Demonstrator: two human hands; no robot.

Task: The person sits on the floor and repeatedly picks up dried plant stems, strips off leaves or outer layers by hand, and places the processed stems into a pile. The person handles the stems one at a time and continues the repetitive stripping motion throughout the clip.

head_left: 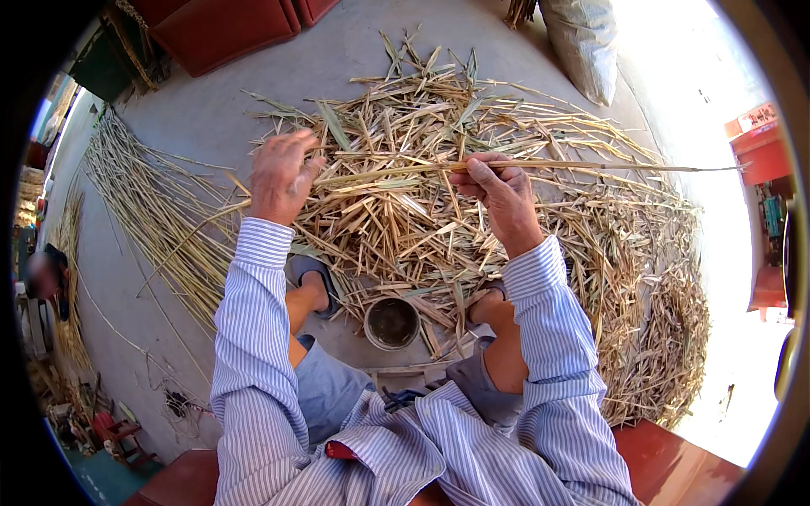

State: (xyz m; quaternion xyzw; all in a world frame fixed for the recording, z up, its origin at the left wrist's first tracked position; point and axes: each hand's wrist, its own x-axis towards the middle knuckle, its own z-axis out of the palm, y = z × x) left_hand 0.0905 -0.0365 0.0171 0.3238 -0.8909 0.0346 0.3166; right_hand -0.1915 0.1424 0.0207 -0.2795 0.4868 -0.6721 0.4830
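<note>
My right hand is closed around a long, thin straw-coloured stalk, gripping it between thumb and fingers. The stalk lies almost level and its fine tip reaches far out to the right. My left hand hovers near the stalk's left part, fingers and thumb apart, the fingertips slightly blurred. Whether the stalk passes behind the left hand is hidden. Below both hands spreads a big heap of dry leaf and husk strips, some still greenish.
A round bowl of dark liquid stands between my feet. Long uncut-looking stalks lie in a bundle at left. A filled sack stands at the far right, a red box-like seat at the far left. A person is at the left edge.
</note>
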